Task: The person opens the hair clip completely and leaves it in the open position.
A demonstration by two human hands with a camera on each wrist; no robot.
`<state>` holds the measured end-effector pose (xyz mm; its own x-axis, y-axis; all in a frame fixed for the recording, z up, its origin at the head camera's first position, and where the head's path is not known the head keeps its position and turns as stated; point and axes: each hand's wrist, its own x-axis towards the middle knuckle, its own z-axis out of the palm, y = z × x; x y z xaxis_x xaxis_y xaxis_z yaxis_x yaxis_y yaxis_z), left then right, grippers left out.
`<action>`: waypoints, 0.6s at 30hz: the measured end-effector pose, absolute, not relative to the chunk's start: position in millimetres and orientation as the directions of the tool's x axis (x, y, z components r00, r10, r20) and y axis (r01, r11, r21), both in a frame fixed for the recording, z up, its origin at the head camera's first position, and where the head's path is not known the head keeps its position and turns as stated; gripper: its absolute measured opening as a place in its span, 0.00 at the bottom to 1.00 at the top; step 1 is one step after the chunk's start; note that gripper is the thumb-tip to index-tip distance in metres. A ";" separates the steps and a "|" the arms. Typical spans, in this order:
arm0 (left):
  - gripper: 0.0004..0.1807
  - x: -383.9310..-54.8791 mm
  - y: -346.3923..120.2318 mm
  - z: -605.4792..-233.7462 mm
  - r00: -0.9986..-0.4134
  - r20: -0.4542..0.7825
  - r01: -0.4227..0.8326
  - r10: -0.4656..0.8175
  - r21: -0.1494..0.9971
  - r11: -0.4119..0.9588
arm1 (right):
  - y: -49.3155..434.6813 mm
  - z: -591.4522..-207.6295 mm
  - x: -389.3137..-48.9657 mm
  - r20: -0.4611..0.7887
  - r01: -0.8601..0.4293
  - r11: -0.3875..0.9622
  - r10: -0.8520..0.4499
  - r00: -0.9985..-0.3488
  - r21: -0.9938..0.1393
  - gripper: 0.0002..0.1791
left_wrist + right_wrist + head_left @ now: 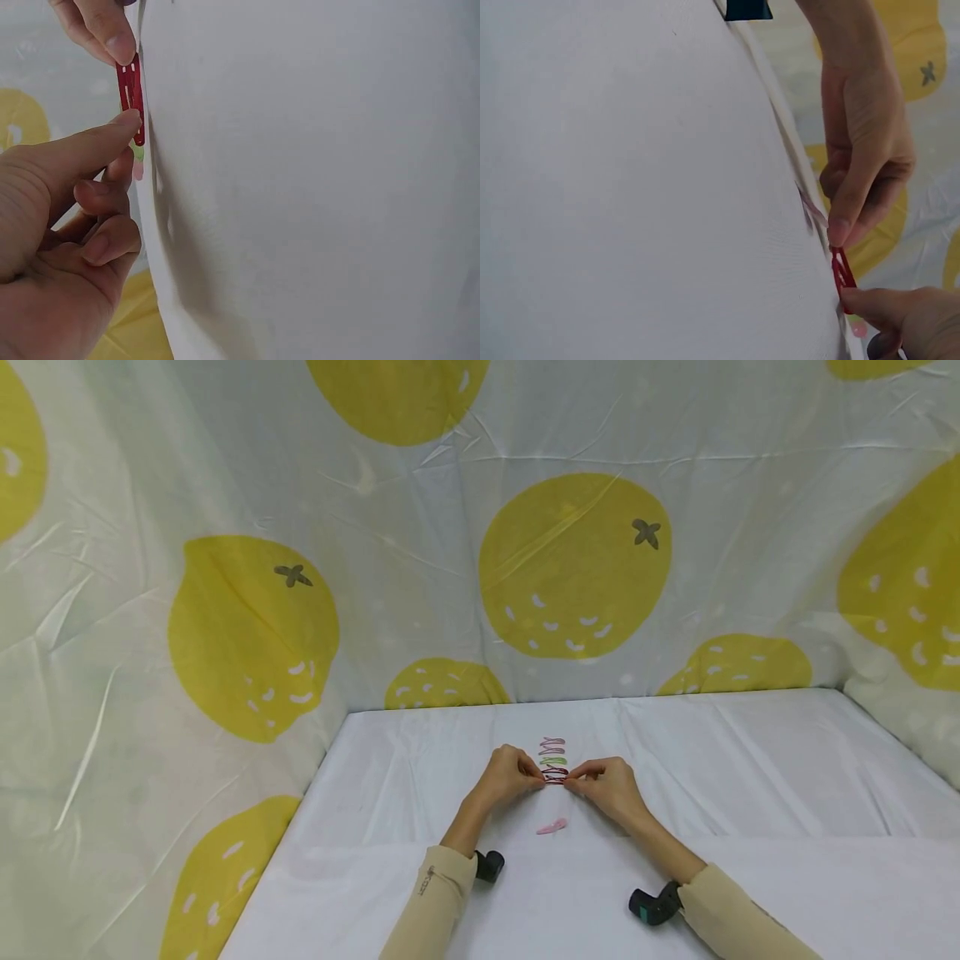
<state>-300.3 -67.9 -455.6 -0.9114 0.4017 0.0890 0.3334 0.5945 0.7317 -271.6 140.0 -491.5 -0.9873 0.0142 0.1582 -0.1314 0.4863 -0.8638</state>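
Observation:
Held level between both hands is a red snap hair clip, low over the white tabletop. My left hand pinches one end of it between thumb and index finger, its other fingers curled, as the left wrist view shows. The opposite end is pinched by the thumb and fingertips of my right hand. Just beyond the hands runs a column of hair clips: a dark red one, a green one and pink ones at the far end. Closer to me lies a lone pink hair clip.
A white cloth covers the table. Behind it and at the sides hangs a pale curtain printed with yellow lemons. Black wrist cameras sit at the cuffs, the left one and the right one, close above the table.

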 end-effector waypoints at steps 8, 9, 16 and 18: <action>0.03 -303.1 -67.3 -456.1 -0.924 0.047 0.285 0.380 0.748 0.600 | 139.8 -490.7 -273.3 0.161 -0.127 0.490 0.029 -0.986 -0.862 0.03; 0.03 -302.5 -67.9 -456.1 -0.928 0.038 0.271 0.372 0.752 0.600 | 140.2 -490.1 -272.6 0.154 -0.121 0.485 0.028 -0.988 -0.866 0.03; 0.04 -280.9 -80.2 -453.3 -0.952 0.005 0.202 0.305 0.760 0.618 | 149.3 -483.5 -256.0 0.058 -0.049 0.455 0.007 -0.998 -0.889 0.05; 0.05 -271.4 -83.7 -452.3 -0.945 -0.025 0.194 0.328 0.761 0.619 | 153.6 -483.5 -248.8 0.056 -0.087 0.456 -0.082 -0.995 -0.886 0.07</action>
